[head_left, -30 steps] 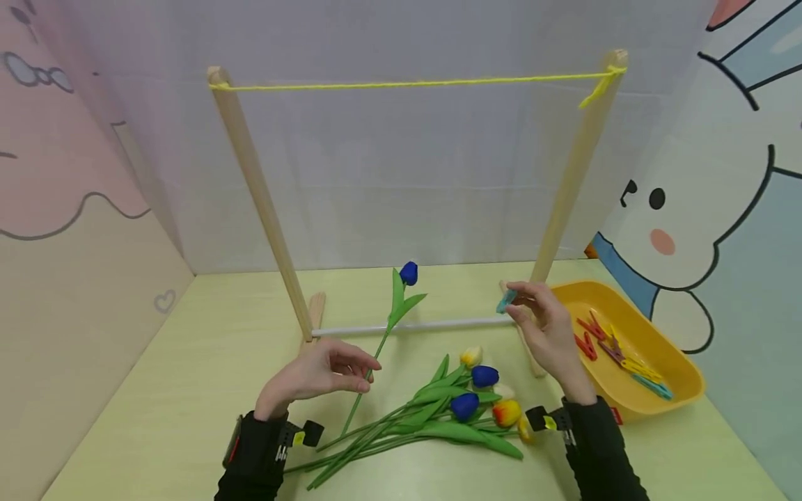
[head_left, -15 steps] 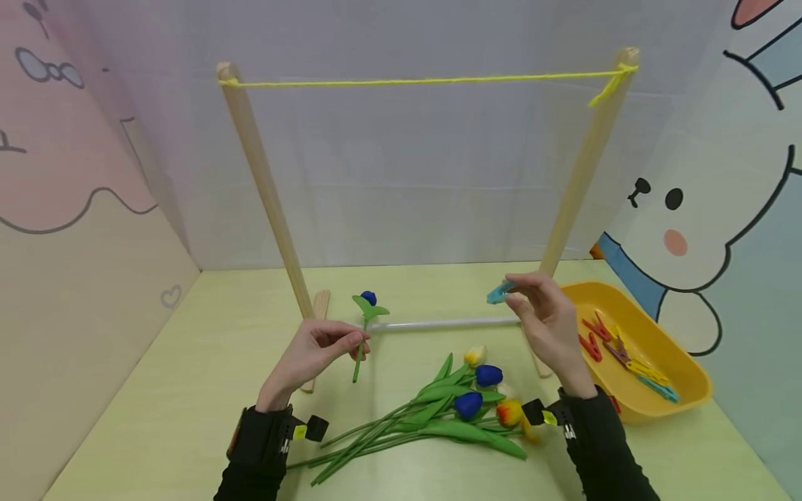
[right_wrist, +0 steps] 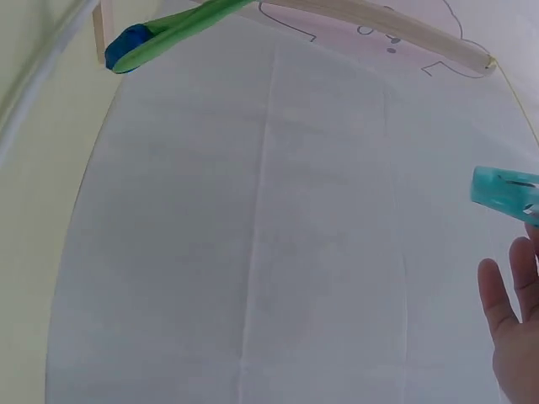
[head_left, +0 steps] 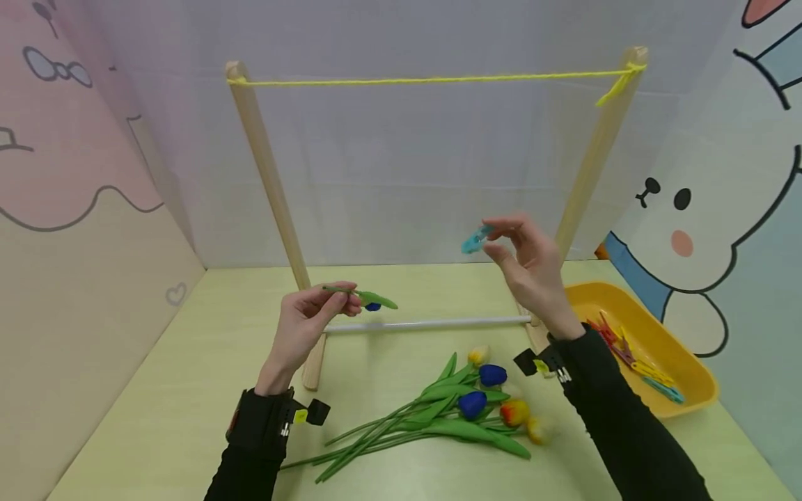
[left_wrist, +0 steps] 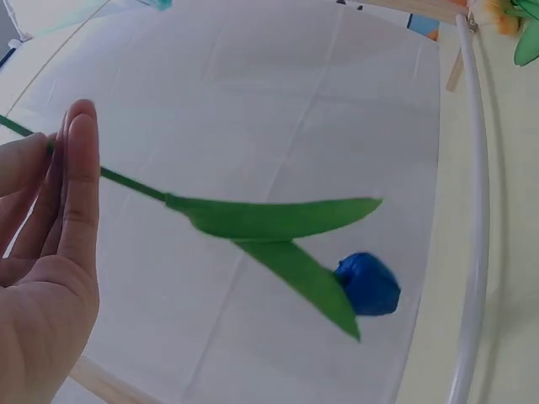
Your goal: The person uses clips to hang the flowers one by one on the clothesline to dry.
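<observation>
My left hand pinches the green stem of a blue artificial tulip between thumb and fingers. In the left wrist view the flower's two leaves spread to the right and its bloom tips downward. My right hand, raised higher, pinches a light-blue clothespin by its handle end, the other end pointing left. In the right wrist view only part of that clothespin shows at the right edge. A yellow string runs between two wooden posts, above both hands.
Several artificial tulips with blue, yellow and orange-red blooms lie on the table before me. A yellow tray with red, yellow, purple and blue clothespins stands at the right. A white bar joins the left post and right post low down.
My left hand has lifted the blue tulip and turned it from upright until its bloom hangs low. My right hand has moved up and left with the clothespin.
</observation>
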Demonstrator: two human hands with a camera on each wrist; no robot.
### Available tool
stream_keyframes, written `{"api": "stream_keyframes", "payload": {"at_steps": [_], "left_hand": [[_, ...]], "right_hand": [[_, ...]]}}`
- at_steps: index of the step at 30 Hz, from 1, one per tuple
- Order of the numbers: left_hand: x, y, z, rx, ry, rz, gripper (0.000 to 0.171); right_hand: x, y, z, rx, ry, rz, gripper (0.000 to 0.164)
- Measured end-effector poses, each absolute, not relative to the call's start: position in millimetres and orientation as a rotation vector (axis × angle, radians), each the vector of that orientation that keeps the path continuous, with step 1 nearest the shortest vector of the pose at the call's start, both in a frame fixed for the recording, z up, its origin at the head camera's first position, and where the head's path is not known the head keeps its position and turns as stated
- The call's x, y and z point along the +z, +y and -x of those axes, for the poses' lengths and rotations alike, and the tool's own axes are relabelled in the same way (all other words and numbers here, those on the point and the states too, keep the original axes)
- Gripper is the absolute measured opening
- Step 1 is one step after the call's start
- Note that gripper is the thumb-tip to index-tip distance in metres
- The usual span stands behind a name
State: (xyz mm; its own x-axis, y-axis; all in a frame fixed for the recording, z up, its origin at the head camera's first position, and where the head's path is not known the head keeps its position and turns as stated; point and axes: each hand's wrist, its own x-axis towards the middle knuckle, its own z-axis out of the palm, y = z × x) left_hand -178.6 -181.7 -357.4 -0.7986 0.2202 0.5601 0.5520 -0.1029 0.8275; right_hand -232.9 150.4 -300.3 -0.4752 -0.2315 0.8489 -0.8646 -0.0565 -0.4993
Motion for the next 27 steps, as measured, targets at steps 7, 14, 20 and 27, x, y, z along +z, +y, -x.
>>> {"api": "stream_keyframes", "payload": {"at_steps": [7,14,20,27], "left_hand": [[-340,-175,186,-1.908,-1.799,0.732,0.021],[-326,-173,197,-1.800,-1.718,0.655,0.023],[-306,-173,204,-1.649,-1.748,0.576,0.014],[-280,-173,215,-1.499,-1.760,0.490,0.022]], "right_hand": [[-265,132,235,1.403,-1.779,-1.157,0.029],[-247,122,247,1.267,-1.728,-1.290,0.028],[-229,111,254,1.215,-1.630,-1.367,0.030],[-201,96,254,1.023,-1.641,-1.347,0.033]]}}
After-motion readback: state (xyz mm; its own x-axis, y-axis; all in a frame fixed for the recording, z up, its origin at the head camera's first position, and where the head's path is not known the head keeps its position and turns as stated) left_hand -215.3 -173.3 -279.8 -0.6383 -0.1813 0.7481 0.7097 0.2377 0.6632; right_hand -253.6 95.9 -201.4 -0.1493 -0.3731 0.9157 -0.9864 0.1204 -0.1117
